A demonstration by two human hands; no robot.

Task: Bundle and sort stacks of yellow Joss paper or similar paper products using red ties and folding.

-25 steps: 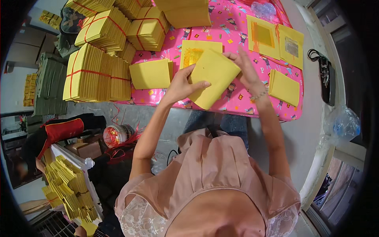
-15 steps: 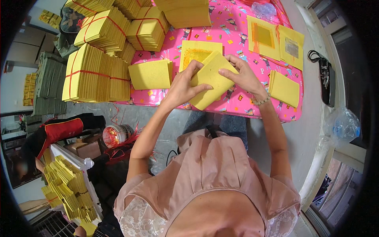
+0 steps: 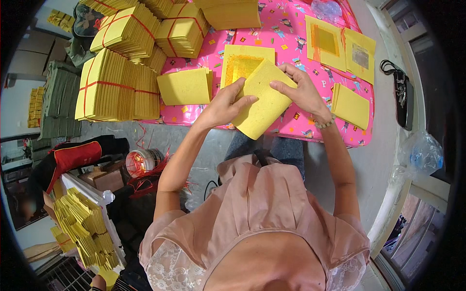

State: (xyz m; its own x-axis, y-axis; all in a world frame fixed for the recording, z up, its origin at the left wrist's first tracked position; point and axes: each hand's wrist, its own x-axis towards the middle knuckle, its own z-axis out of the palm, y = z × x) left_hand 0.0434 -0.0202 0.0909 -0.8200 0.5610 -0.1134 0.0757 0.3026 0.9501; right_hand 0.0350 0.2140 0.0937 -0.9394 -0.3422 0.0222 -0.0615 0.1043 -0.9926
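Observation:
Between my two hands is a folded piece of yellow paper (image 3: 264, 106), tilted, its lower corner out past the table's near edge. My left hand (image 3: 224, 104) grips its left side, thumb on top and fingers partly hidden. On the upper right side my right hand (image 3: 305, 94) pinches it, thumb on the face and fingers behind. Partly under it on the table lies a yellow sheet with an orange-gold square (image 3: 233, 63). A small folded yellow stack (image 3: 184, 87) rests left of my hands, and another folded yellow stack (image 3: 350, 106) lies to the right.
Bundles of yellow paper tied with red string (image 3: 104, 87) are piled at the table's left. At the far right lie open sheets with orange and silver squares (image 3: 326, 41) on the pink printed tablecloth (image 3: 286, 36). Another person's red-and-black sleeve (image 3: 77, 157) shows near a white box of yellow bundles (image 3: 109, 208).
The folded paper has turned more upright and its lower end has come slightly nearer to me. My left fingers have shifted along its edge; my right hand keeps its pinch.

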